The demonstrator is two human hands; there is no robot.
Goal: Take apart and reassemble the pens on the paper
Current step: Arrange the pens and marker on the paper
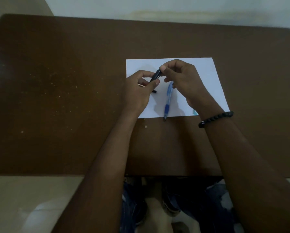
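Note:
A white sheet of paper (208, 76) lies on the brown table. Above it both hands hold a black pen (156, 75). My left hand (137, 91) pinches the pen's lower end, and my right hand (183, 76) grips its upper end with thumb and fingertips. A small black pen part (154, 91) lies on the paper just under my left hand. A blue pen (168, 100) rests on the paper between my hands, its tip reaching past the paper's near edge. Something small and teal (195, 112) shows at the paper's near right corner, partly hidden by my right wrist.
The brown table (56, 81) carries pale specks on its left half. Its near edge runs across the lower middle of the view, with my legs and the floor below it. A black bead bracelet (215, 118) sits on my right wrist. A pale wall stands behind the table.

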